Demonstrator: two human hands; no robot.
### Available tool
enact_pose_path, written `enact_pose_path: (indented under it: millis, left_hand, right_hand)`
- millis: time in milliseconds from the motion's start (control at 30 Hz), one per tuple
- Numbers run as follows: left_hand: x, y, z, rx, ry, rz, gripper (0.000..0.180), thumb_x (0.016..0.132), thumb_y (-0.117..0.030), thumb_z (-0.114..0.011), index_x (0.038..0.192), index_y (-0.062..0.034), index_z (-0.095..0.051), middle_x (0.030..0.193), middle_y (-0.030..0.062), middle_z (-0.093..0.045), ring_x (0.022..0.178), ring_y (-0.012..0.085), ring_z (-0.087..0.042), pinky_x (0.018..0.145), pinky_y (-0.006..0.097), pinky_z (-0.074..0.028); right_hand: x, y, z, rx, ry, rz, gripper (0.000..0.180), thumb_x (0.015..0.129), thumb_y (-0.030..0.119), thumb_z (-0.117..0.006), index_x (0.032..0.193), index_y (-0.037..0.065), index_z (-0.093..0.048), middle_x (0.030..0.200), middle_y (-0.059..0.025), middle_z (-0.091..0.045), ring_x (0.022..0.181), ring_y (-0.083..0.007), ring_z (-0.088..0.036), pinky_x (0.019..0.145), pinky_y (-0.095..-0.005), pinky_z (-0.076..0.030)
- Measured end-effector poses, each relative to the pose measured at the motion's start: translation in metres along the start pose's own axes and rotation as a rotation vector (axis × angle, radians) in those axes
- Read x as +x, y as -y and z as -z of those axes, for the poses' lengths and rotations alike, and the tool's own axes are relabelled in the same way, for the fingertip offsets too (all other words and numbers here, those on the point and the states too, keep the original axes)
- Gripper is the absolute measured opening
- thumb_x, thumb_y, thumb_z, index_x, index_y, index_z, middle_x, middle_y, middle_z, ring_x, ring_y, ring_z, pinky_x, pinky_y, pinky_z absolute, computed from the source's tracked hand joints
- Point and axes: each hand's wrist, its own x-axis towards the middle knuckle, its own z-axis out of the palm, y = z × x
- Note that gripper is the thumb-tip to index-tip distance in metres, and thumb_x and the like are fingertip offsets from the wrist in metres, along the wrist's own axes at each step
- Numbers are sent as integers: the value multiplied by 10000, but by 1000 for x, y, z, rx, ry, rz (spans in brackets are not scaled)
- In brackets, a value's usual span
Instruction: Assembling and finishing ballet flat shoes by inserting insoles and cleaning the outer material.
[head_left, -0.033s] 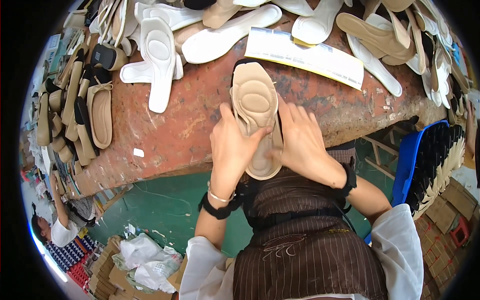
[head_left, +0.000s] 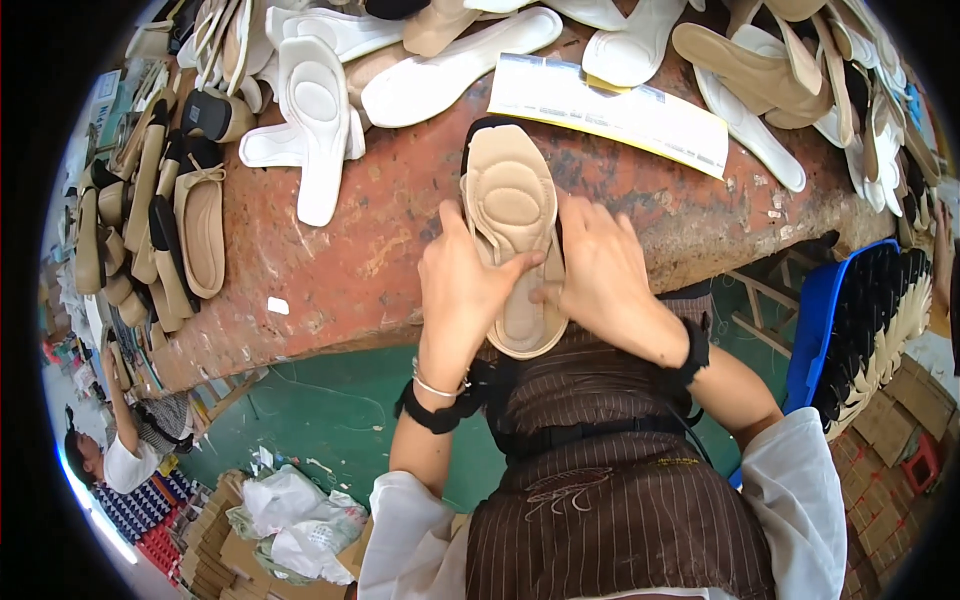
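I take the sandal sole (head_left: 512, 235) as my landmark: it lies on the tabletop (head_left: 350, 260) at its near edge, overhanging it. My left hand (head_left: 462, 290) rests on its left side, my right hand (head_left: 600, 275) on its right. Behind it lies a paper sheet (head_left: 610, 105). To its left lies an insole (head_left: 315, 120), farther left a row of sandals (head_left: 160, 220). Right of it, below the tabletop, stands a crate (head_left: 830, 310).

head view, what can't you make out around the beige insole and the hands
- Black sole under the beige insole: head view, mostly covered by the insole, only a dark edge shows.
- Insole's middle edges: hidden by the left hand and right hand.
- Table near edge: hidden by the hands and torso.
- Blue crate: cut off by the dark fisheye rim.
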Motion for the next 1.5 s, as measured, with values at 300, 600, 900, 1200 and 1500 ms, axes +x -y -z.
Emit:
enact_pose_path:
  millis: [300,600,900,1200,1500]
  left_hand:
    - [7,19,-11,-216,-148,9,396,824,-261,-798,905,51,-567,627,241,-578,608,424,-628,552,474,-452]
    - [-73,9,-20,-398,-132,-227,1235,722,-273,-885,1560,60,-40,1551,321,-280,1418,481,-334,1148,506,-321]
    - [-90,41,-81,-111,-246,-239,1292,699,-303,-897,1550,73,-1,1527,312,-340,1408,453,-378,1187,559,-161]
    - [-78,33,-78,59,-322,-310,1161,738,-427,-814,1537,107,-163,1605,298,-203,1517,463,-83,1169,659,42]
    - [-75,35,-79,78,-293,-319,1191,749,-467,-792,1553,82,-107,1601,255,-267,1516,429,-152,1144,697,70]
  right_hand:
    - [40,-13,10,176,-42,-192,655,673,370,-882,1080,4,-523,754,-176,-694,763,-419,-697,641,-488,-528]
    - [6,30,30,259,-172,334,519,746,44,-696,1228,-62,-532,1085,-238,-595,1019,-398,-606,962,-474,-473]
    - [34,27,-20,-187,-329,365,325,793,40,-616,1090,-87,-580,1043,-239,-659,1057,-387,-655,1172,-546,-294]
    - [33,27,-20,-413,-304,337,532,819,144,-595,1223,-190,-508,1028,-302,-583,1055,-410,-611,1182,-557,-256]
    - [31,28,-24,-285,-333,290,576,881,150,-530,1324,-209,-455,1361,-400,-474,1302,-524,-472,1178,-609,-230]
